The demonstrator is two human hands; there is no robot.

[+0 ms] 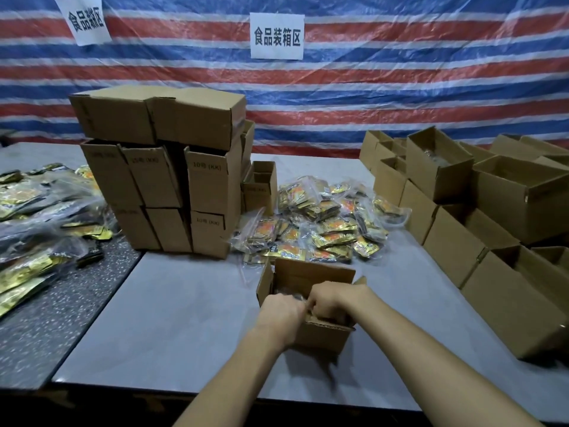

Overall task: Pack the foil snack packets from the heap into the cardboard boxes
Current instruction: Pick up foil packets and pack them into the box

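An open cardboard box (320, 335) stands on the grey table near the front edge, its flaps up. Both my hands reach down into it from above. My left hand (281, 312) and my right hand (331, 298) sit side by side with fingers curled inside the box, over something clear and crinkled that I can barely see. Whether they grip a packet is hidden by the knuckles and the box walls. Just behind the box lies the heap of gold and orange foil snack packets (323, 223), many in clear bags.
A tall stack of cardboard boxes (172, 180) stands at the back left of the table (172, 318). Rows of open boxes (492, 217) line the right side. A second heap of dark and gold packets (40, 223) covers the speckled table on the left.
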